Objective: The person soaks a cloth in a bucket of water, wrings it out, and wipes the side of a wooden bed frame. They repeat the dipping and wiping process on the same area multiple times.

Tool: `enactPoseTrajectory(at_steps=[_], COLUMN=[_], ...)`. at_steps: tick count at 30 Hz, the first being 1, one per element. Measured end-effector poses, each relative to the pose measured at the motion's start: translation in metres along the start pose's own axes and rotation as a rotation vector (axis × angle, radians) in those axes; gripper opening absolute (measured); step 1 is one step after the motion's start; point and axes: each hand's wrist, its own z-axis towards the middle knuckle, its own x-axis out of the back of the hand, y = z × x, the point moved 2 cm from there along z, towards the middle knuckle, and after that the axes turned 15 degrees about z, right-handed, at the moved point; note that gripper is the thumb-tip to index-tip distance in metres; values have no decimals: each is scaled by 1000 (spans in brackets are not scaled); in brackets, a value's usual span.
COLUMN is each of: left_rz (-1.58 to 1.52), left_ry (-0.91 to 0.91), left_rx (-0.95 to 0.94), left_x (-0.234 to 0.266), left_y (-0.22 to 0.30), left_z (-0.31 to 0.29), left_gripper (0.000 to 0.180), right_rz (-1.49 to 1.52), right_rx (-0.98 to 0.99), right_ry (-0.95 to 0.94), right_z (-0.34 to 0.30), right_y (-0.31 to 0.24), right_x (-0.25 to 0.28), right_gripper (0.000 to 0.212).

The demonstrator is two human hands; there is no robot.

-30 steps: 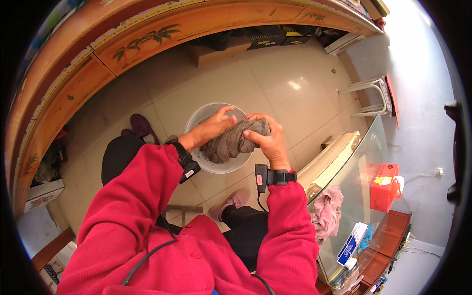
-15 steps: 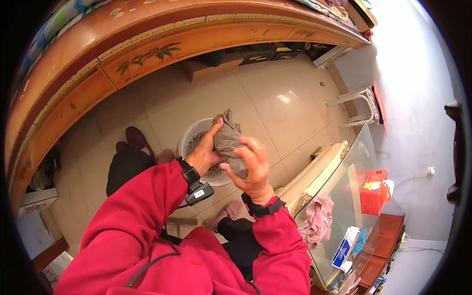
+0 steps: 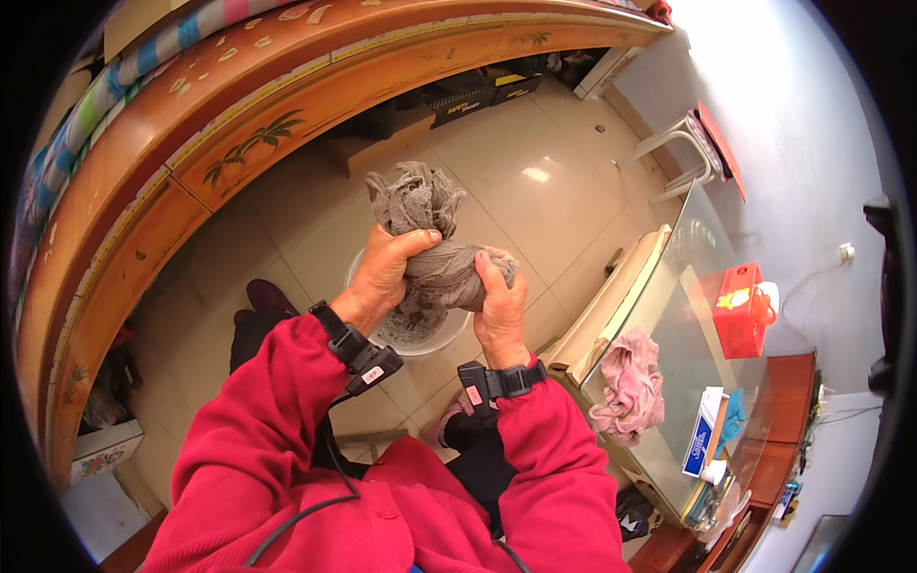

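Head view: grasping cloth (image 3: 445, 274) between curled fingers of left hand (image 3: 380, 274) and right hand (image 3: 501, 313), above basin (image 3: 447, 336). Advisable: gather loose far end over basin, grip evenly, turn wrists opposite ways, hold low to catch drips.

The cloth (image 3: 444, 274) hangs between the left hand (image 3: 380, 274) and the right hand (image 3: 501, 315), over a basin (image 3: 445, 340) on the tiled floor (image 3: 497, 158). Ahead and leftward runs a bed frame (image 3: 315, 103), shoe boxes (image 3: 460, 100) beneath it. Rightward stands a glass-topped table (image 3: 659, 320) bearing a towel (image 3: 630, 387) and, apparently, a carrier bag (image 3: 741, 310) beyond, with a chair (image 3: 718, 155) past its far end.
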Motion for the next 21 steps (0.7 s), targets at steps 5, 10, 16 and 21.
enactPoseTrajectory(at_steps=[5,10,16,21], left_rz=[312,678,830,935], left_ry=[-45,-83,-124,-253], left_rx=[-95,-203,-203,-198], left_x=[-8,-15,-11,-2], left_y=[20,27,24,11], left_z=[-3,-7,-12,-7], left_gripper=[36,30,35,39], right_rz=[230,300,261,303], right_rx=[-316,-512,-672,-794], right_ry=[84,24,44,154], right_z=[8,10,11,15], right_y=[25,39,54,69], right_x=[10,11,13,21], right_gripper=[20,33,41,42])
